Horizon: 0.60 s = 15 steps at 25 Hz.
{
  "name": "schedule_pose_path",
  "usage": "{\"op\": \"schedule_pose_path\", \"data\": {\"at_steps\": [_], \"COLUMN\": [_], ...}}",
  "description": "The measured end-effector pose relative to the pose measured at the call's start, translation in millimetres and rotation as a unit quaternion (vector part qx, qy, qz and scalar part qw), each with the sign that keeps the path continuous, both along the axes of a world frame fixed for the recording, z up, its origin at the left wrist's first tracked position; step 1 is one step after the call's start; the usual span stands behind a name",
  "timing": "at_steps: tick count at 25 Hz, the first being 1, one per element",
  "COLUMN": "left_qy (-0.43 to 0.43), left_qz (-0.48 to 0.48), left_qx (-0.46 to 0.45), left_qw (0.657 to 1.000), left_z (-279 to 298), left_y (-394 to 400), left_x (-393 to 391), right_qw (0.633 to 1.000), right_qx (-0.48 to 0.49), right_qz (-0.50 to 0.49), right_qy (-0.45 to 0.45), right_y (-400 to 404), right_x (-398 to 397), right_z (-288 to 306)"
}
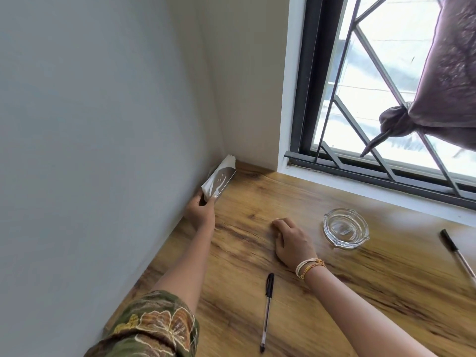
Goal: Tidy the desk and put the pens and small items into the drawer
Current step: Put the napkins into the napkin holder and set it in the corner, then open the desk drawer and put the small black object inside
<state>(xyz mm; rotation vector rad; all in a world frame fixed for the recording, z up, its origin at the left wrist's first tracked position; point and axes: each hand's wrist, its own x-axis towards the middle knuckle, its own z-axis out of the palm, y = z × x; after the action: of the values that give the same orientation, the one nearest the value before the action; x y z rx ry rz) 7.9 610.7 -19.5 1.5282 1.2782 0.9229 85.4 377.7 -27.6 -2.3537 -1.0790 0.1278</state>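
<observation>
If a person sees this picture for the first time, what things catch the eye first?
The left hand holds a white packet upright in the desk's far corner by the wall. The right hand rests on the desk beside a glass ashtray. A black pen lies between the forearms.

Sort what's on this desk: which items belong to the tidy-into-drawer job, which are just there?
Job items:
pen near the sleeve
pen at the right edge
stack of cards, gripped by the left hand

Just there:
glass ashtray
knotted curtain
window grille
right hand resting on the desk
</observation>
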Motion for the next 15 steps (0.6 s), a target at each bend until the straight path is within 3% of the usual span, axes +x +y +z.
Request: {"op": "schedule_pose_path", "data": {"at_steps": [7, 11, 13, 15], "left_qy": [0.004, 0.117, 0.192, 0.245], "left_qz": [-0.021, -0.014, -0.059, -0.151], "left_qx": [-0.041, -0.060, 0.023, 0.153], "left_qw": [0.999, 0.991, 0.979, 0.945], "left_z": [3, 24, 28, 25], "left_y": [-15, -71, -109, -152], "left_x": [-17, -31, -43, -53], "right_qw": [0.996, 0.989, 0.990, 0.992], "right_qx": [-0.041, -0.084, -0.079, -0.048], "right_qz": [0.019, 0.031, 0.011, -0.018], "right_qy": [0.080, 0.118, 0.118, 0.118], "right_y": [-2, -19, -40, -70], "right_x": [2, -4, -14, -27], "right_z": [9, 33, 41, 38]}}
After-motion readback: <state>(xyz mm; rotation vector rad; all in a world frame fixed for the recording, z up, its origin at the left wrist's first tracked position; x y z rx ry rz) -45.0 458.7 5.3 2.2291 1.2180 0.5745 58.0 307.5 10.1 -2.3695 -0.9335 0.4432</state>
